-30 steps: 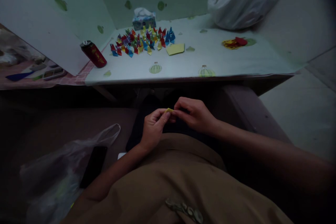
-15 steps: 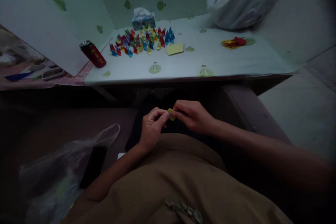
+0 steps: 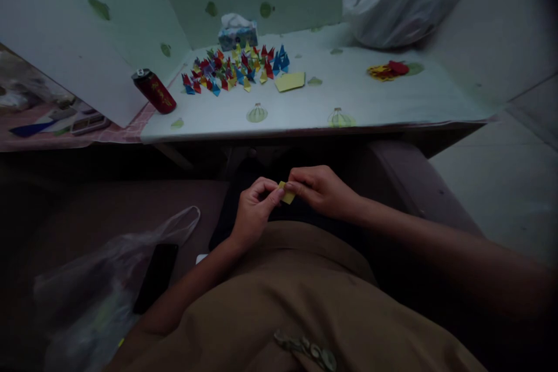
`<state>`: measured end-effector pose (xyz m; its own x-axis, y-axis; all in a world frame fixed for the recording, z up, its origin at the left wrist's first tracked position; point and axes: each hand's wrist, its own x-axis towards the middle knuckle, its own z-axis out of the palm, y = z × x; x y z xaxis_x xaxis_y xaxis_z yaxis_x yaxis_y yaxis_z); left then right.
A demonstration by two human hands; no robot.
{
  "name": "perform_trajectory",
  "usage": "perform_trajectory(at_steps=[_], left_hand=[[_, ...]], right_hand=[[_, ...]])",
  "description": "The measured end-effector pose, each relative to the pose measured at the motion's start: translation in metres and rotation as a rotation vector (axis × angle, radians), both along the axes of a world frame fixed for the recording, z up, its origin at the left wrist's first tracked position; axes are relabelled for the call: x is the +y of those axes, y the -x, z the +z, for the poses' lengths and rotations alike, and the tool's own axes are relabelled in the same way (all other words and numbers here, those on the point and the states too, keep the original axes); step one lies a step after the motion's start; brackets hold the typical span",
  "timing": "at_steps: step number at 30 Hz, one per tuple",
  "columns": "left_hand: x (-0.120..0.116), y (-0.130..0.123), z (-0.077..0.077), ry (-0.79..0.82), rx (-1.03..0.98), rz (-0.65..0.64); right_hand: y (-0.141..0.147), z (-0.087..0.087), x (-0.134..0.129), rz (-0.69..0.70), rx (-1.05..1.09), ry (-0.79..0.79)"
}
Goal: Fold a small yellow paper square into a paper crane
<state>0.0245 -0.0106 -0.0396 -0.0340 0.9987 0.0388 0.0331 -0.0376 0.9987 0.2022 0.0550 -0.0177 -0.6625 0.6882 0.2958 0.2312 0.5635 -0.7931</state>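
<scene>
A small folded piece of yellow paper (image 3: 288, 196) is held over my lap. My left hand (image 3: 258, 207) pinches its left side between thumb and fingers. From the right, my right hand (image 3: 322, 190) grips its upper edge, thumb on the paper. On the table stand several small folded paper figures (image 3: 235, 70) in red, blue, yellow and purple. Beside them lies a flat yellow paper sheet (image 3: 290, 81).
The table (image 3: 296, 110) also bears a tissue box (image 3: 238, 36), a dark red can (image 3: 155, 92), red and yellow pieces (image 3: 387, 70) and a white plastic bag (image 3: 392, 11). A black phone (image 3: 156, 278) lies on the seat at left.
The yellow paper has turned slightly between my fingers, and more of it shows below my right thumb. Both hands have barely moved.
</scene>
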Motion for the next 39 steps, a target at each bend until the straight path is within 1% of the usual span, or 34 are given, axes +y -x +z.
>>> perform_trajectory(at_steps=[2,4,8,11,14,18,25,29,35,39], left_hand=[[0.0,-0.001,0.001,0.063,-0.049,-0.045],[0.0,-0.001,0.001,0.073,-0.065,-0.054],[0.0,0.002,-0.002,0.018,-0.058,-0.008],[0.001,0.003,-0.005,0.047,-0.077,0.004],[0.002,0.002,-0.005,0.095,-0.096,0.01],[0.003,0.002,-0.005,0.109,-0.107,0.01],[0.002,0.003,-0.004,0.029,0.025,0.055],[0.003,0.002,-0.004,0.015,0.031,0.066],[0.003,0.003,-0.006,0.041,-0.005,0.017],[0.004,0.004,-0.009,0.086,-0.047,-0.001]], right_hand=[[0.0,-0.002,0.001,0.015,-0.011,-0.017],[0.0,-0.003,0.001,0.026,-0.016,0.01],[0.002,0.001,-0.002,0.065,-0.018,0.148],[0.003,0.004,-0.004,0.084,0.0,0.194],[0.002,0.003,-0.004,0.055,0.009,0.155],[0.001,-0.001,-0.002,-0.013,-0.019,0.078],[0.001,-0.002,-0.002,-0.025,-0.038,0.007],[0.001,-0.003,-0.001,-0.032,-0.038,0.012],[0.001,-0.004,0.0,-0.016,-0.053,0.053],[0.0,-0.006,0.003,-0.027,-0.078,0.082]])
